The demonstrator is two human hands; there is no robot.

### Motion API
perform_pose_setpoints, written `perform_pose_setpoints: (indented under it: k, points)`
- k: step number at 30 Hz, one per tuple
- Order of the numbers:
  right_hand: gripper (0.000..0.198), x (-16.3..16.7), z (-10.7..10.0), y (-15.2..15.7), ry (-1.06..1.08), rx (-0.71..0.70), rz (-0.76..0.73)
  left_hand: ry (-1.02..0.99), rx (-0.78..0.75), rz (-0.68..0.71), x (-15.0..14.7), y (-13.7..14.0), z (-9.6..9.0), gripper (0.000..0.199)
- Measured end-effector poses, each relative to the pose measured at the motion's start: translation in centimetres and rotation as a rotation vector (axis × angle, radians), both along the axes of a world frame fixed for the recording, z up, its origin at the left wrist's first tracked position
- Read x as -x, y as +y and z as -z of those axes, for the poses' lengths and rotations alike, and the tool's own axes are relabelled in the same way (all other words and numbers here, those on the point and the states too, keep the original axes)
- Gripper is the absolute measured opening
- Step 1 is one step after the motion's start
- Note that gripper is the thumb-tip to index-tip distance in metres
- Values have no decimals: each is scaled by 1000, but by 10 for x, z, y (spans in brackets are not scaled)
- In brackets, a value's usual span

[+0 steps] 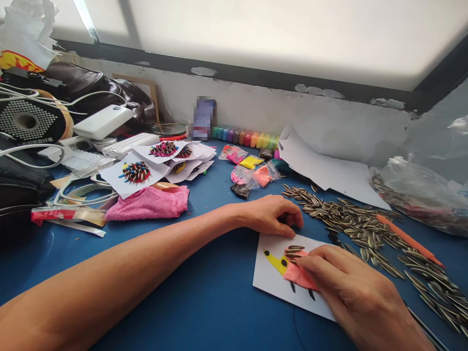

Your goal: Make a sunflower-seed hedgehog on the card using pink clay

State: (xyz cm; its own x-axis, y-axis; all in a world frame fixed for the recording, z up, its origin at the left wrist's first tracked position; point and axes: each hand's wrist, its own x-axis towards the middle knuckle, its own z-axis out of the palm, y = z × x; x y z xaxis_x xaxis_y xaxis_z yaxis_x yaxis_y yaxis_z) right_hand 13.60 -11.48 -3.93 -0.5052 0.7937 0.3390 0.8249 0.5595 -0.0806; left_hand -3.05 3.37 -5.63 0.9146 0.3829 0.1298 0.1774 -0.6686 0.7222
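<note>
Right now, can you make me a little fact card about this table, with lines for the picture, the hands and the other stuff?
Picture: white paper card with a pink clay body, yellow clay snout and a few striped seeds
Left hand: at the card's far edge, fingers curled
Right hand: fingertips over the pink body; whether they pinch anything is hidden
Seed pile: loose black-and-white striped seeds, with a long orange stick among them
Cloth: fuzzy pink cloth, left side
Table: blue top

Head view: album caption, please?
Right hand at a pink-and-yellow animal, left hand at its white card, seeds nearby.
</note>
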Motion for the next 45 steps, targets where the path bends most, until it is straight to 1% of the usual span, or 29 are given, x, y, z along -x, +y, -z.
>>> perform_pose_setpoints:
  k: [5, 8, 12, 16, 19, 22, 27, 31, 37, 40, 45]
  points:
    - [15, -4, 1, -4, 26, -12, 5, -6, 8, -7, 0, 0, 1, 21]
    - [15, -6, 0, -4, 31, -41, 41, -3, 16, -1, 0, 1, 1, 22]
    - [19, -9, -7, 0, 26, -123, 80, 13, 50, 21, 1, 2, -1, 23]
    - [26, -28, -14, 8, -43, -213, 199, 36, 66, 20, 2, 1, -4, 24]
    - [36, -48, -14, 16, -104, -197, 281, 38, 57, 15, 2, 0, -5, 25]
    - [41, -62, -11, 25, -127, -145, 303, 35, 50, 17, 1, 0, -4, 24]
    - [33, -66, -8, 43, -206, -15, 351, 30, 42, 13, 1, 0, -4, 23]
    - [28, -65, -8, 57, -273, 46, 373, 30, 35, 14, 1, 0, -4, 23]
    - [31, -71, -12, 65, -342, 70, 384, 23, 39, 15, 1, 1, -4, 22]
    - [28, -75, -13, 64, -347, 75, 361, 18, 42, 19, 1, 0, -4, 22]
    - [24, -75, -8, 64, -326, 64, 335, 16, 40, 22, 1, 0, -4, 24]
